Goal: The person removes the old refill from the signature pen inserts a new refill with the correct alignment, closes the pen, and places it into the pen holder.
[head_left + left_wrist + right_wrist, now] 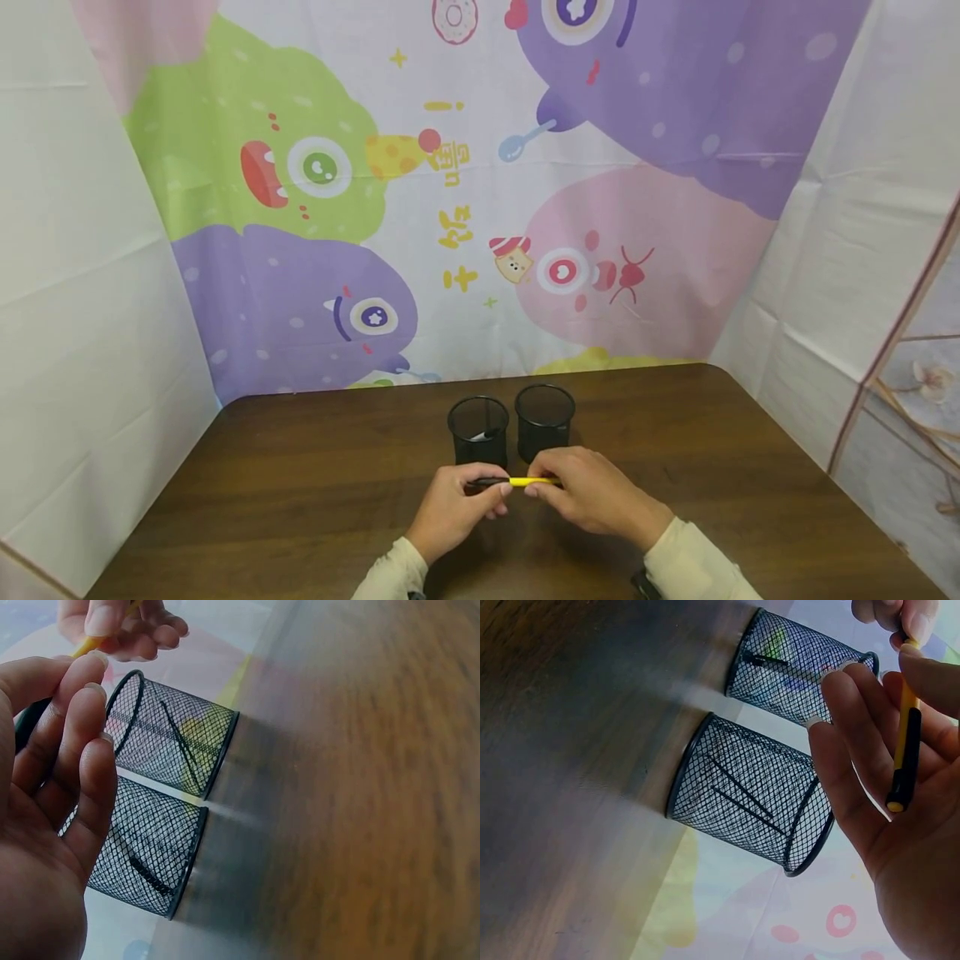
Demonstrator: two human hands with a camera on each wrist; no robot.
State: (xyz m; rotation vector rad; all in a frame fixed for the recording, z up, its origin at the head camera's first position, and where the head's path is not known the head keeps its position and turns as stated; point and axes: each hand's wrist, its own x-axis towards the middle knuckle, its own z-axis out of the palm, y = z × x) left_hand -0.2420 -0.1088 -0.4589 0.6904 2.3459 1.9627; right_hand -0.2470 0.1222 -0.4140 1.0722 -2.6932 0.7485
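A yellow-and-black pen (525,482) is held crosswise between both hands, in front of two black mesh cups. My left hand (453,504) pinches the dark end between thumb and fingers. From the other side, my right hand (600,496) grips the yellow part with thumb and fingertips. In the right wrist view, the pen's barrel (909,742) runs across the right palm, its black section and yellow tip pointing back towards the wrist. The left wrist view has the left hand's fingers (94,761) curled, hiding most of the dark end.
The left mesh cup (480,456) stands just beyond the hands, with a small white-and-dark item (483,435) inside. Close beside it is the right mesh cup (543,435). Both rest on a brown wooden table (315,467); a cartoon-printed cloth (465,333) hangs behind.
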